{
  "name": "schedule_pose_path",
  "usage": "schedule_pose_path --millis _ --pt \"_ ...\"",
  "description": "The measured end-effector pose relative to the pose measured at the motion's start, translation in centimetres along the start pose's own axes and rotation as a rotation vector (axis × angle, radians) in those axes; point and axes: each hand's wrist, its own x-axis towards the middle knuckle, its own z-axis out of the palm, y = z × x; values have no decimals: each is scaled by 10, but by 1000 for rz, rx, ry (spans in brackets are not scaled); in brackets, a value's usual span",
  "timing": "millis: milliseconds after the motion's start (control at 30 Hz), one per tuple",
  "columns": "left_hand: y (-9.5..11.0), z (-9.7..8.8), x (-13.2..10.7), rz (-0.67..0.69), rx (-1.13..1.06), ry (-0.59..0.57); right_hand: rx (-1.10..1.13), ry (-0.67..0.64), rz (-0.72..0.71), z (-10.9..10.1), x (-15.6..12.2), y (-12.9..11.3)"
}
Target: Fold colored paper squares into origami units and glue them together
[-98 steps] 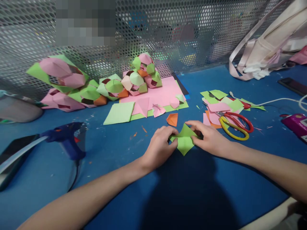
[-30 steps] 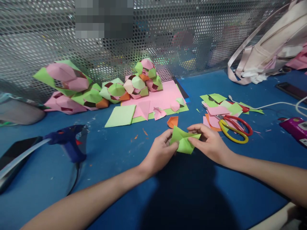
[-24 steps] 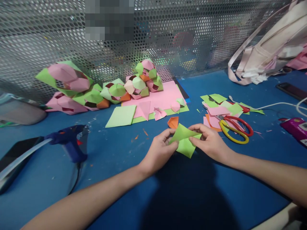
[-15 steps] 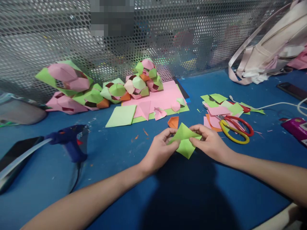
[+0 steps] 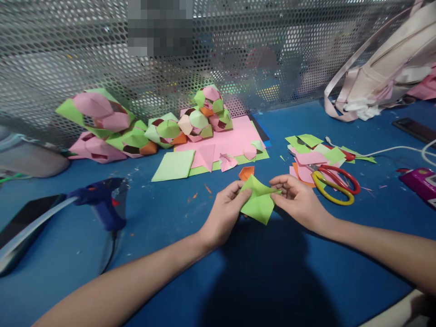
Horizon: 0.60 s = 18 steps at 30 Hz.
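A small green paper square (image 5: 260, 202) with creases across it is held a little above the blue table. My left hand (image 5: 226, 209) pinches its left side, thumb on top and fingers underneath. At its right corner, the thumb and fingers of my right hand (image 5: 298, 197) are closed on the paper. Just beyond the green square lies a folded orange paper piece (image 5: 246, 173). To the right of my right hand are scissors (image 5: 335, 184) with one red and one yellow handle, resting on a heap of green, pink and orange paper scraps (image 5: 311, 158).
Folded-paper balls (image 5: 163, 129) in pink and green line the perforated metal screen (image 5: 252, 54). Pink sheets (image 5: 225, 136) and a pale green stack (image 5: 173, 165) lie before them. A blue glue gun (image 5: 102, 202) stands left; a cable (image 5: 391, 151) and purple object (image 5: 420, 185) lie right.
The green paper has flattened out and turned slightly, shifting a little left. My left thumb now presses on its upper left part, and my right hand holds only its right corner.
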Motion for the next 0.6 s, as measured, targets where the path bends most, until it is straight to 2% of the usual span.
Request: schedule_pose_path --millis 267,433,600 --pt "8 5 -4 -21 102 -15 28 22 -88 -2 -4 -7" --pt "11 11 -9 -95 147 -20 8 14 -112 -2 -8 -9" --pt "12 14 -10 -126 164 -75 -57 23 -157 -1 -11 -12"
